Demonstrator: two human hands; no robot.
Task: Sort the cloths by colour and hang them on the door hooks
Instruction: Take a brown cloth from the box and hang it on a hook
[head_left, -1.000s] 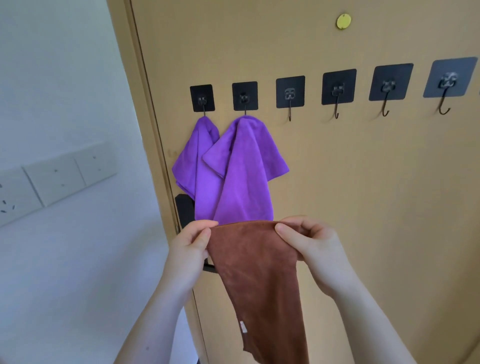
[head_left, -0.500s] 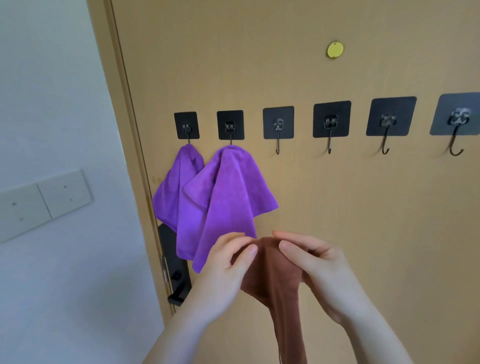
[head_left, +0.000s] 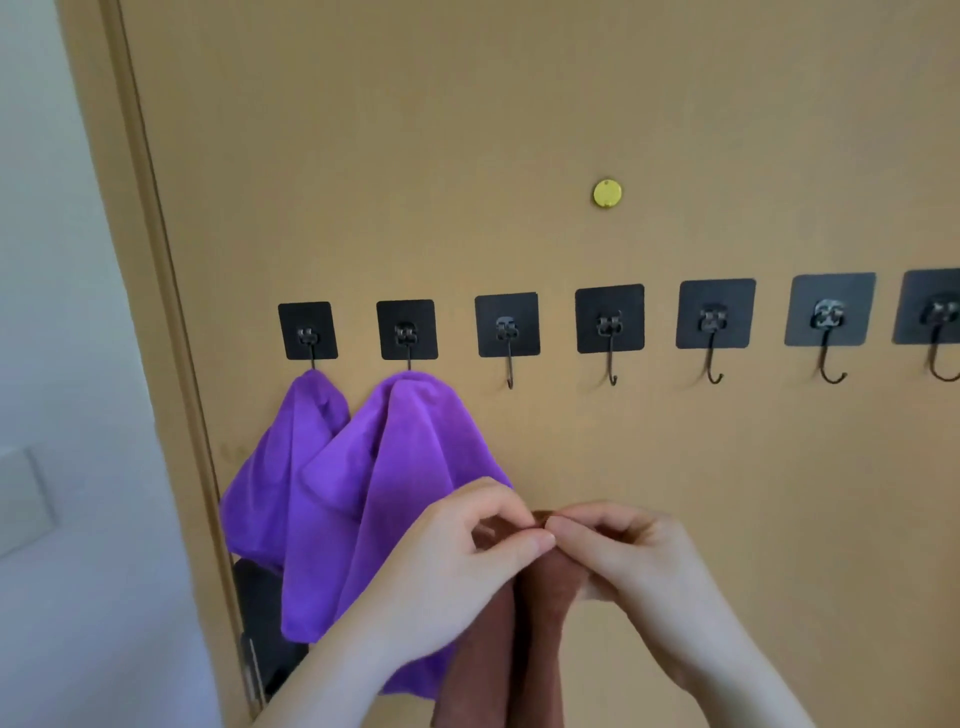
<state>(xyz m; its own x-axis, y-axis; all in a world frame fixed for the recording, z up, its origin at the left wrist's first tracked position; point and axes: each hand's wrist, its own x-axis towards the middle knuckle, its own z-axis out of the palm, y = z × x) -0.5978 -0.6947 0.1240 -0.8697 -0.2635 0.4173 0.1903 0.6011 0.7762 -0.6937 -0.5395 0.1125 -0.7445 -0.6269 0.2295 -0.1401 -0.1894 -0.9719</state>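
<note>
Both hands are pinching the top of the brown cloth (head_left: 540, 634): left hand (head_left: 457, 561) and right hand (head_left: 639, 566) have their fingers (head_left: 519, 543) curled onto it, tips almost touching. The rest hangs straight down below the fingers. Looks bunched up in there, hard to tell. Up and left of the fingers, a purple cloth (head_left: 285, 467) and a second purple cloth (head_left: 405, 467) hang on the door (head_left: 623, 104). A bare hook (head_left: 509, 371) sits just above the fingers.
</note>
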